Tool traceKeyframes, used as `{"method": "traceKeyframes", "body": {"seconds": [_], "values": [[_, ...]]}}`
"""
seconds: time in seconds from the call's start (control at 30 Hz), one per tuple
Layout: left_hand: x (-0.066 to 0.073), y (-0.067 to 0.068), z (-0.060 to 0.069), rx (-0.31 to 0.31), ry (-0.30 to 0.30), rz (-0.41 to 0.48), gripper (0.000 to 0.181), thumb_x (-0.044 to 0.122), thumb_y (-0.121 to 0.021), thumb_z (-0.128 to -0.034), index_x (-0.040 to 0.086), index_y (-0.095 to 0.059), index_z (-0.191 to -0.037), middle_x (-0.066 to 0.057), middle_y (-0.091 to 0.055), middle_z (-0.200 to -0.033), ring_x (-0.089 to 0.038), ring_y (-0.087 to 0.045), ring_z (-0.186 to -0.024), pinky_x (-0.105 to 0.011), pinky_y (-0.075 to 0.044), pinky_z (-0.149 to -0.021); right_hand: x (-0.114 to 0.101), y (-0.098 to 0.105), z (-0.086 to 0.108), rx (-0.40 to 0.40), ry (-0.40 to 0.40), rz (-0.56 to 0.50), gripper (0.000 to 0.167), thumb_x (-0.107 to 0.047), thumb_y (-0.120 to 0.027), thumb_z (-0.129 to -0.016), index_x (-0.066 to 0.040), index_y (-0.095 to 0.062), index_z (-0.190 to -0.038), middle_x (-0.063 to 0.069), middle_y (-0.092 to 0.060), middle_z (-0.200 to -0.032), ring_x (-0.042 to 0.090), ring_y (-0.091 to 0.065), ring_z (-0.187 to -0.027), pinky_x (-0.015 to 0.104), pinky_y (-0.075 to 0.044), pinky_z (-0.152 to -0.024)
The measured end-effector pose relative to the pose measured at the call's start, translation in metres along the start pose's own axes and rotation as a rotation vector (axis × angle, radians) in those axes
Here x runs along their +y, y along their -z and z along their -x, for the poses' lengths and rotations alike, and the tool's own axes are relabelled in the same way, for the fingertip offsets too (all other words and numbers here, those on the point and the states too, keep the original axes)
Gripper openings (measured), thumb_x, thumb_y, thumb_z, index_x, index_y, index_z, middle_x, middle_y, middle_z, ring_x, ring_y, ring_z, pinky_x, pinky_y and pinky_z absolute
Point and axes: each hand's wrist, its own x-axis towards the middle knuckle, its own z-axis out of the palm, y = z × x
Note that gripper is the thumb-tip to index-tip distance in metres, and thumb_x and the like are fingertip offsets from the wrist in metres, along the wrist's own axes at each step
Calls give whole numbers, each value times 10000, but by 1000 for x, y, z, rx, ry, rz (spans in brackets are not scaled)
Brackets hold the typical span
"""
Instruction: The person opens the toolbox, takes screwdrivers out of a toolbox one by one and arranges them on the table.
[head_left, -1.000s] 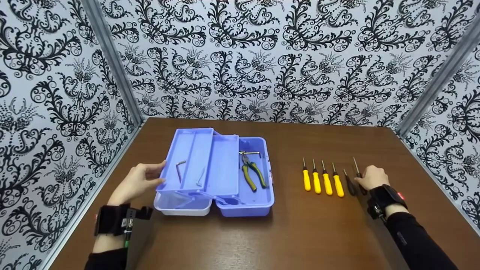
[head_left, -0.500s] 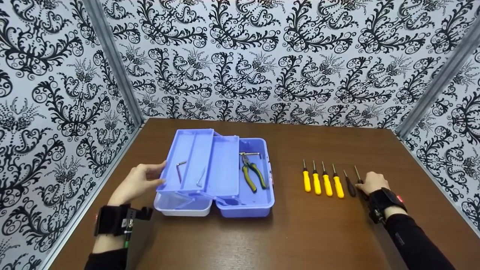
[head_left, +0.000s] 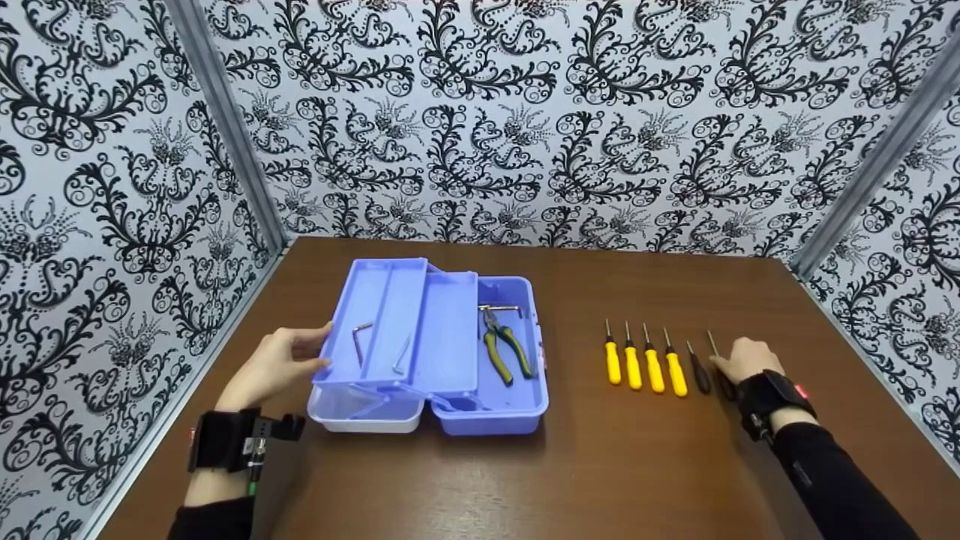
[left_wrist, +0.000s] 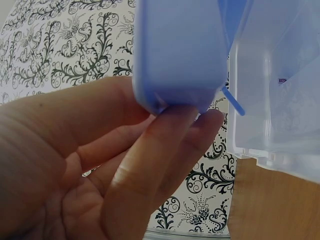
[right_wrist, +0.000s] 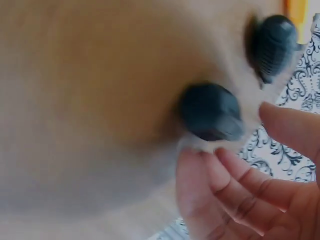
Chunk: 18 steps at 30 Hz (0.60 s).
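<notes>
My left hand (head_left: 274, 367) grips the outer edge of the upper tray (head_left: 397, 292) of a blue toolbox (head_left: 491, 425), thumb on one side and fingers beneath in the left wrist view. The box stands unfolded. Over on the right, my right hand (head_left: 750, 360) is at a dark-handled screwdriver (head_left: 726, 386). In the right wrist view its handle (right_wrist: 210, 112) lies between thumb and fingers, with a gap on the thumb side. Beside it lies another dark-handled screwdriver (head_left: 699, 371), then several yellow-handled screwdrivers (head_left: 655, 371), side by side with tips pointing away.
Pliers (head_left: 510, 352) with green and dark handles lie in the toolbox base below a brass-coloured bent rod (head_left: 501, 307). The upper tray holds two L-shaped metal keys, one on the left (head_left: 358, 345) and one nearer its divider (head_left: 403, 354). Patterned walls (head_left: 525, 150) enclose the brown table (head_left: 600, 465).
The dark-handled screwdriver at my right hand has shifted slightly toward me, roughly level with the row. My left hand stays on the tray, and the toolbox has not moved.
</notes>
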Motion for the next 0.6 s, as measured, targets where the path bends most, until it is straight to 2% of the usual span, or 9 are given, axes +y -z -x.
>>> {"method": "traceKeyframes", "body": {"seconds": [0.1,0.17,0.3,0.4,0.53,0.6], "values": [[0,0,1,3,-3,-20,562,56,-688,-894,-85,-466,-1390,-223,-486,-1434,-378,-620,-1198,-340,-570,-957,-11,7,0,43,24,4,459,-300,-586,-944,118,-598,-756,444,-615,-919,567,-618,-779,619,-544,-653],[1,0,1,2,-4,-14,565,56,-688,-893,-84,-463,-1392,-228,-486,-1432,-381,-620,-1198,-341,-571,-956,-20,10,-1,86,49,-7,490,-335,-566,-958,119,-588,-774,435,-622,-919,589,-612,-812,643,-535,-673],[2,1,1,-3,-1,5,572,58,-687,-893,-81,-455,-1397,-233,-481,-1433,-382,-622,-1196,-321,-577,-944,-44,11,-3,133,101,-37,578,-369,-522,-991,194,-573,-1111,443,-598,-1102,618,-572,-998,677,-510,-844],[2,1,1,-6,1,19,573,52,-686,-891,-85,-453,-1396,-234,-478,-1436,-384,-627,-1188,-307,-583,-932,-66,9,-2,123,134,-60,663,-357,-503,-1007,199,-419,-1360,443,-474,-1316,623,-463,-1197,690,-418,-1026],[2,0,0,-8,0,25,571,48,-685,-889,-92,-454,-1392,-230,-475,-1441,-386,-632,-1181,-300,-588,-924,-96,2,2,105,203,-73,696,-333,-495,-1014,198,-315,-1427,424,-365,-1428,620,-324,-1326,686,-284,-1144],[2,0,0,-9,0,27,571,46,-685,-889,-95,-454,-1392,-229,-474,-1443,-387,-632,-1180,-301,-587,-924,-110,-1,5,97,231,-77,706,-334,-486,-1019,184,-278,-1451,408,-334,-1460,612,-291,-1353,681,-262,-1159]]}}
